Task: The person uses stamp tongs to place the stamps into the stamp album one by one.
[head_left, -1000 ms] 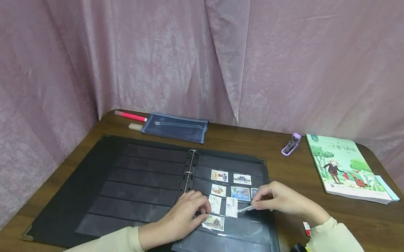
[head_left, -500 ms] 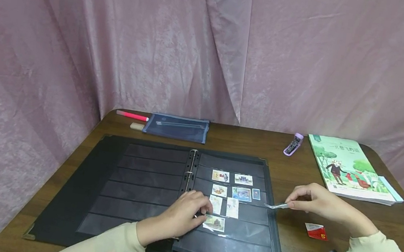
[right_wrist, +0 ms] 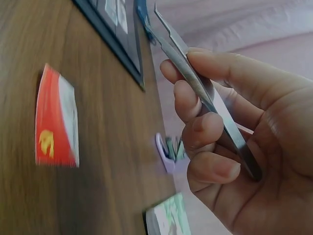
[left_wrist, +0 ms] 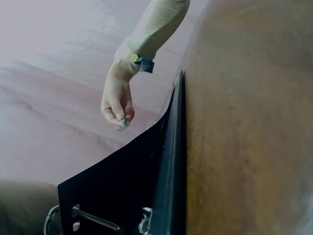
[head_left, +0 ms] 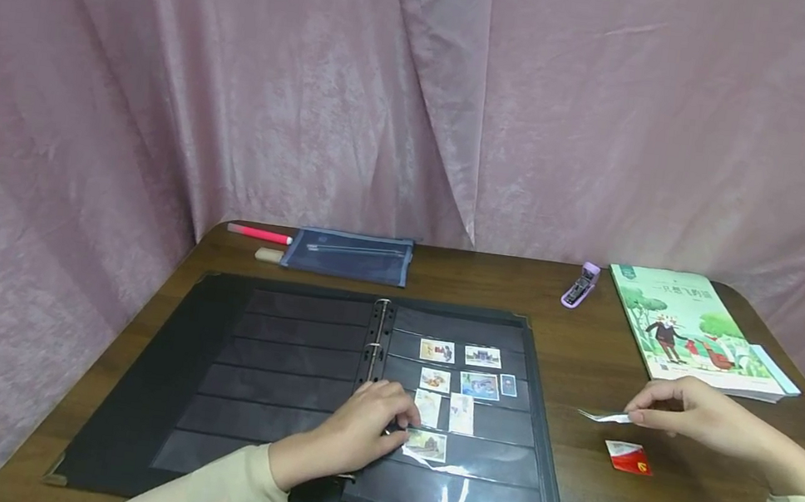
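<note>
My left hand [head_left: 359,430] rests on the right page of an open black stamp album [head_left: 265,385], its bent fingertips beside the left edge of a landscape stamp [head_left: 428,445]. Several other stamps, including a small blue one [head_left: 508,385], lie in the page's rows. Over the table to the album's right, my right hand [head_left: 702,418] holds metal tweezers [right_wrist: 195,83] between thumb and fingers. Their bent tips are apart with nothing between them. Just in front of the tweezers lies a small red-and-white paper piece [head_left: 627,458] with a yellow emblem, stamp-sized.
Behind the album lie a blue zip pouch [head_left: 349,256], a red pen [head_left: 261,233] and a beige stick-like piece [head_left: 270,255]. A purple stapler-like item [head_left: 581,285] is at the back right, beside a green book [head_left: 694,333]. A pink curtain [head_left: 317,90] hangs behind the table.
My right hand has moved from the album page to the right with the tweezers, uncovering the small blue stamp and the red-and-white piece. My left hand has stayed in place.
</note>
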Available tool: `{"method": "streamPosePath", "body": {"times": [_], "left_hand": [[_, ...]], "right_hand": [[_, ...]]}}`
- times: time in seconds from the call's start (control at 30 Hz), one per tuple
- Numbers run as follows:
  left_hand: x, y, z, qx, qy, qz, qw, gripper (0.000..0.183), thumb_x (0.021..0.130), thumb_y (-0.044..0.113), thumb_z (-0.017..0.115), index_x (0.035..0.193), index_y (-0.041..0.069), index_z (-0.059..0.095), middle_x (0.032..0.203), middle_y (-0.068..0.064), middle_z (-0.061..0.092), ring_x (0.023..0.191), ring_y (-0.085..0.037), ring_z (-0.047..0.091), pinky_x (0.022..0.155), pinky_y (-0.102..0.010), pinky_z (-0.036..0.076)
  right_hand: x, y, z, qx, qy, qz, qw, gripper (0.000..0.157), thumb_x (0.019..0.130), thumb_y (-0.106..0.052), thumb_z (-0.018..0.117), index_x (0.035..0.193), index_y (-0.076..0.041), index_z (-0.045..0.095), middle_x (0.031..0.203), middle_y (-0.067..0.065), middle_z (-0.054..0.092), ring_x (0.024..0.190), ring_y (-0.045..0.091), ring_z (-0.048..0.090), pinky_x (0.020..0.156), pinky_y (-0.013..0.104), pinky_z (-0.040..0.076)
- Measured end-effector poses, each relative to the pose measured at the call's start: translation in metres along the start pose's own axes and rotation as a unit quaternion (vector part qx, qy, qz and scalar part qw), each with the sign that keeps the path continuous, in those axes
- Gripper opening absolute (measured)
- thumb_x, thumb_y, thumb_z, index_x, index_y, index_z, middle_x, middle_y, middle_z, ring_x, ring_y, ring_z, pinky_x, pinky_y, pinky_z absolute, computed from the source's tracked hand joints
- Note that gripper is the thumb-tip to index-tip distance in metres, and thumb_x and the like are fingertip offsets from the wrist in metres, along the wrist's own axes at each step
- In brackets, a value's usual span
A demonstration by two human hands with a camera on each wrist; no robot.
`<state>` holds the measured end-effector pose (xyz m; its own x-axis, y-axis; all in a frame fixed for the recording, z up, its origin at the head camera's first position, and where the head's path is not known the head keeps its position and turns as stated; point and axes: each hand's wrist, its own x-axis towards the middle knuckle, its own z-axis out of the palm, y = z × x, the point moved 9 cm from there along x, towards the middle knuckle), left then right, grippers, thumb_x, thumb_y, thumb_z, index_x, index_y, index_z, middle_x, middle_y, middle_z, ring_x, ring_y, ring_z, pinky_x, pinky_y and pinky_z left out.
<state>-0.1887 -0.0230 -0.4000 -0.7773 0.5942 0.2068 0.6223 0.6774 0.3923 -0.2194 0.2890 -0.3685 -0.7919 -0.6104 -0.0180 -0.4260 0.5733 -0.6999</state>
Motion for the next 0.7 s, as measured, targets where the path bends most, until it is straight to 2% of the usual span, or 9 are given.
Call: {"method": "streamPosePath", "body": {"times": [0.17, 0.3, 0.5, 0.7], "left_hand": [[-0.001, 0.0, -0.001, -0.001, 0.007, 0.002, 1.0, 0.013, 0.076, 0.017, 0.07, 0.086, 0.02, 0.062, 0.079, 0.01, 0.054, 0.078, -0.002, 0.047, 0.075, -0.021, 0.036], [-0.001, -0.001, -0.002, -0.001, 0.012, 0.004, 0.9999, 0.013, 0.076, 0.017, 0.07, 0.087, 0.02, 0.062, 0.079, 0.011, 0.053, 0.079, -0.002, 0.046, 0.075, -0.022, 0.036], [-0.001, -0.002, -0.002, 0.004, 0.022, 0.01, 0.9997, 0.015, 0.075, 0.017, 0.07, 0.087, 0.022, 0.062, 0.079, 0.012, 0.053, 0.078, -0.001, 0.046, 0.075, -0.022, 0.036], [-0.003, -0.002, -0.002, 0.0, 0.017, 0.004, 0.9998, 0.015, 0.076, 0.017, 0.07, 0.087, 0.023, 0.061, 0.08, 0.012, 0.054, 0.079, -0.001, 0.047, 0.076, -0.022, 0.036]], "right_hand": [[-0.014, 0.014, -0.008, -0.009, 0.0, 0.034, 0.999, 0.012, 0.087, -0.009, 0.054, 0.091, -0.011, 0.066, 0.082, -0.009, 0.064, 0.068, -0.005, 0.047, 0.052, 0.022, 0.039], [-0.023, 0.023, -0.015, -0.014, 0.004, 0.043, 0.999, 0.013, 0.087, -0.008, 0.054, 0.091, -0.011, 0.066, 0.081, -0.011, 0.062, 0.067, -0.005, 0.046, 0.051, 0.023, 0.038], [-0.035, 0.032, -0.021, -0.024, -0.019, 0.028, 0.999, 0.017, 0.088, -0.004, 0.051, 0.091, -0.011, 0.066, 0.082, -0.014, 0.062, 0.068, -0.005, 0.044, 0.049, 0.022, 0.036], [-0.044, 0.043, -0.021, -0.008, -0.048, 0.021, 0.999, 0.017, 0.088, -0.001, 0.049, 0.091, -0.008, 0.065, 0.083, -0.013, 0.064, 0.064, -0.004, 0.045, 0.047, 0.022, 0.037]]}}
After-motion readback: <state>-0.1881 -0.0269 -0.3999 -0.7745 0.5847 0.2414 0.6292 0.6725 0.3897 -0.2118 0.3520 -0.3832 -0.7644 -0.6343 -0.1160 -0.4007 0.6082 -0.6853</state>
